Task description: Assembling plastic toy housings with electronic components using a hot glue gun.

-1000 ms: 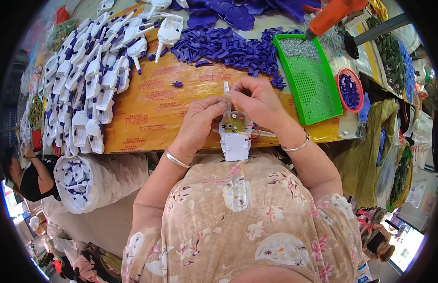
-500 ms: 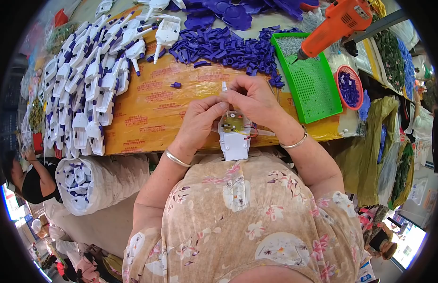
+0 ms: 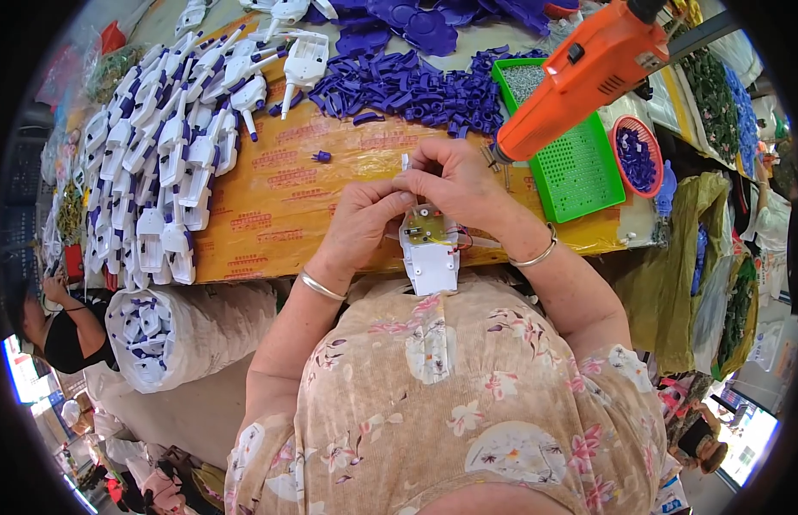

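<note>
Both hands meet over a white plastic toy shell (image 3: 433,273), its narrow neck pointing away from me and its wide end against my floral top. A yellowish circuit board (image 3: 427,227) with thin wires sits inside the open shell. My left hand (image 3: 358,225) is closed, thumb and fingers pinching near the base of the neck. From the other side my right hand (image 3: 461,178) is closed round the neck, its fingertips touching the left ones. Whatever small part may lie between the fingertips is hidden. A small purple plastic piece (image 3: 321,156) lies just beyond on the table.
An orange electric screwdriver (image 3: 579,77) hangs beside my right hand, over a green perforated tray (image 3: 579,176) with screws. A red basket (image 3: 646,194) holds purple parts. Purple pieces (image 3: 407,90) are heaped at the back, white shells (image 3: 171,142) at left. A stuffed white bag (image 3: 223,322) stands below.
The orange screwdriver has swung left and nearer, its tip now close to my right hand. The shell's wide end has shifted slightly right; both hands keep their grip.
</note>
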